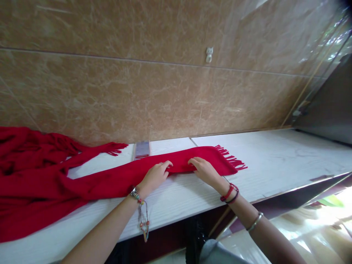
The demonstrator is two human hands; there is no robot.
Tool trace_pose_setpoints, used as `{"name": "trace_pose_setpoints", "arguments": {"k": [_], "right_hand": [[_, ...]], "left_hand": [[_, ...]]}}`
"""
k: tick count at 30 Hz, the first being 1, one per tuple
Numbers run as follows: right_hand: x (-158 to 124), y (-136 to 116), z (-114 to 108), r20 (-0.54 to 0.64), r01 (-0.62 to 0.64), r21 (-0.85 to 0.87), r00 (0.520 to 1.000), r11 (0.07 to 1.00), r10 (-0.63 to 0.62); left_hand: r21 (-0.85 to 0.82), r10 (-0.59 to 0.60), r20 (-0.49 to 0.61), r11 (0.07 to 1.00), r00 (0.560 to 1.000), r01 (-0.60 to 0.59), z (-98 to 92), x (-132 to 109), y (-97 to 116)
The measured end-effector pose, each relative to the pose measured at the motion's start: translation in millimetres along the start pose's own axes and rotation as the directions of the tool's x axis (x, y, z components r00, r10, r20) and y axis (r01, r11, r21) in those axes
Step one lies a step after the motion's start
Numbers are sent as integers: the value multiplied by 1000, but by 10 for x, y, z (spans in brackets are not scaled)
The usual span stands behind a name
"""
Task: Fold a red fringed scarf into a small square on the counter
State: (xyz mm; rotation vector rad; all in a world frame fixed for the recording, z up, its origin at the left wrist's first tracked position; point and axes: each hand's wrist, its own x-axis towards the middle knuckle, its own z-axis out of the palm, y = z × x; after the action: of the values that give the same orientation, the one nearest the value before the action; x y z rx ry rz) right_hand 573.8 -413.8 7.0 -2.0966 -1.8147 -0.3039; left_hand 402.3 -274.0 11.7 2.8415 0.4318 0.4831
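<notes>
A red scarf (121,180) stretches over the white tabletop, its fringed end lying flat to the right and the bulk of it loosely bunched at the left. My left hand (157,175) has curled fingers pinching the scarf around the middle of its flat strip. A short way to the right, my right hand (206,171) closes its bent fingers on the same strip, close to the fringe. The scarf between both hands looks smooth and folded lengthwise. A second fringed end sticks out of the bunched part near the wall.
A small rectangular case (142,149) lies against the wall behind the scarf. The brown marble-patterned wall (165,99) borders the white tabletop (275,157) and carries a white cat-shaped figure (209,55). At the far right stands a dark grey panel (327,102).
</notes>
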Motion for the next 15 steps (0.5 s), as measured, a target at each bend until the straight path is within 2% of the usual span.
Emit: {"name": "trace_pose_setpoints", "arguments": {"k": [6, 10, 15], "right_hand": [[-25, 52, 2, 6, 6, 13, 1000, 1000, -6], [-56, 61, -22, 3, 16, -17, 1000, 1000, -16], [-89, 108, -89, -31, 52, 9, 998, 999, -52]], "left_hand": [[131, 37, 34, 991, 999, -41, -33, -11, 63], [181, 59, 27, 981, 998, -63, -40, -4, 24], [302, 138, 56, 942, 989, -149, 6, -13, -18]]}}
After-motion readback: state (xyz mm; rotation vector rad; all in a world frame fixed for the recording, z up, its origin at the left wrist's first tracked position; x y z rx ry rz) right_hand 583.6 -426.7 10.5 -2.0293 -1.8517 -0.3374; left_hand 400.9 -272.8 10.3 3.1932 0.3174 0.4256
